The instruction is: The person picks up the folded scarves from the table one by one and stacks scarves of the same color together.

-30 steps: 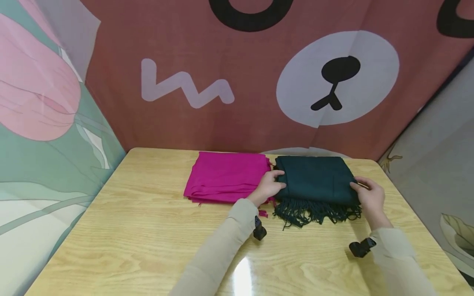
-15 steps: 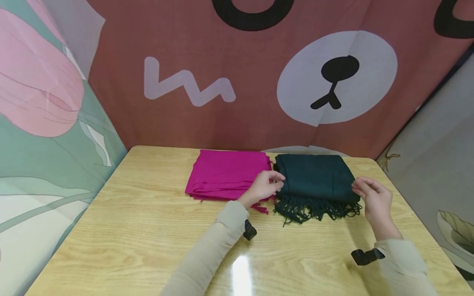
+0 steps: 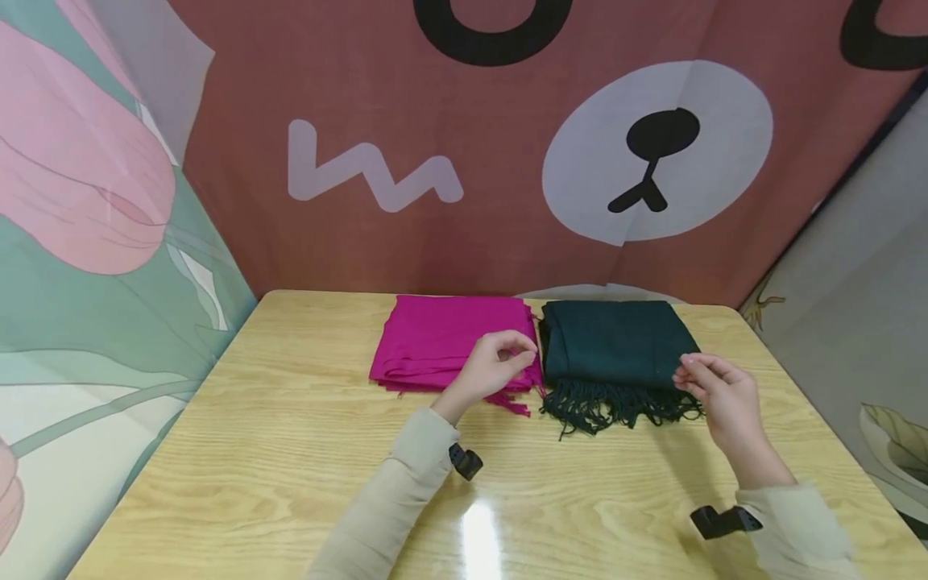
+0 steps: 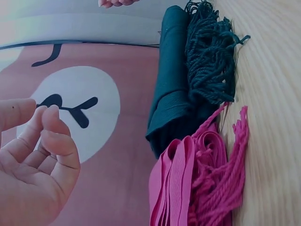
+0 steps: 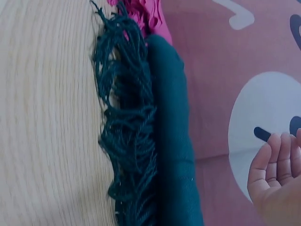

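Observation:
A folded magenta scarf (image 3: 442, 330) and a folded dark green scarf (image 3: 616, 342) lie side by side at the back of the table. Tangled green fringe spreads along the front of the green one, and pink tassels poke out near the gap between them. My left hand (image 3: 487, 366) hovers over the magenta scarf's right part, fingers loosely bent with nothing in them; the left wrist view shows that hand (image 4: 40, 165) apart from both scarves. Off the green scarf's front right corner, my right hand (image 3: 728, 399) is raised, its fingers relaxed and holding nothing.
The wooden table (image 3: 275, 451) extends toward me, with a bright light reflection near its front. Behind it hangs a reddish-brown cloth (image 3: 348, 250) with a cartoon face, and printed curtains stand at both sides. A small black camera sits on each wrist.
Both hands have let go of the green scarf's sides. The left drew back to the left, over the magenta scarf; the right lifted off the right edge. The scarves lie as before.

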Demonstrator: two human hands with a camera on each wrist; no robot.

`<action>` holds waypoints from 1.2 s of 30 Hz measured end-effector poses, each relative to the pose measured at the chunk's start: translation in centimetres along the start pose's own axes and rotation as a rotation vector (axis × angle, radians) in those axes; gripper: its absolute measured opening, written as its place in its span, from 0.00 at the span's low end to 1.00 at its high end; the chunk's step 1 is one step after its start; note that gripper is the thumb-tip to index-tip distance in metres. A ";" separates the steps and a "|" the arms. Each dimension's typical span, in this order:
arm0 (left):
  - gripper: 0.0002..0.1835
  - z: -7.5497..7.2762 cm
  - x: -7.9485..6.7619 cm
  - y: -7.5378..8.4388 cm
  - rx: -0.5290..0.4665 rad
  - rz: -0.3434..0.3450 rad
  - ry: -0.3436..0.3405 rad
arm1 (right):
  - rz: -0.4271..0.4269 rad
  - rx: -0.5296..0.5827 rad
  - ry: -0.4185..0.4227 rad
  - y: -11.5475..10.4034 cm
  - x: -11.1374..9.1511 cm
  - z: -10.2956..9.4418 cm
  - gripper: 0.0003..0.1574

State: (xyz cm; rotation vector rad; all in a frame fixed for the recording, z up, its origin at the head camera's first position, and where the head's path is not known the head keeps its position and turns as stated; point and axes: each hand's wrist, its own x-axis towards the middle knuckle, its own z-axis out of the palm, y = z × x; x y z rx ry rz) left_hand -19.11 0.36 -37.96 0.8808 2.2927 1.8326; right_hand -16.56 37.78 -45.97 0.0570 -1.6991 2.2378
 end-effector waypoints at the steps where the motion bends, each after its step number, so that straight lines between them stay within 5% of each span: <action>1: 0.07 -0.2 -0.2 0.0 -0.001 0.007 0.000 | 0.015 -0.012 -0.016 -0.7 -0.5 0.8 0.11; 5: 0.07 -1.0 -1.1 0.2 -0.040 0.026 -0.008 | 0.022 -0.057 -0.047 -3.1 -2.4 4.2 0.10; 11: 0.07 -2.2 -2.8 2.9 -0.079 0.022 0.000 | 0.016 -0.044 -0.089 -7.0 -5.3 9.3 0.08; 14: 0.08 -2.8 -3.5 3.5 -0.070 0.017 0.004 | 0.006 -0.041 -0.159 -6.3 -5.2 9.0 0.09; 18: 0.10 -3.7 -4.3 3.8 -0.018 0.052 0.026 | -0.036 -0.204 -0.218 -2.0 -3.3 4.8 0.14; 21: 0.11 -4.6 -4.7 3.2 -0.001 0.114 0.067 | -0.059 -0.322 -0.227 -1.1 -2.8 3.6 0.20; 30: 0.15 -8.9 -6.6 3.0 -0.032 0.265 0.162 | -0.163 -0.277 -0.263 -8.1 -5.7 8.7 0.13; 36: 0.20 -11.7 -8.4 3.4 0.000 0.271 0.194 | -0.284 -0.748 -0.193 -9.9 -6.3 9.5 0.14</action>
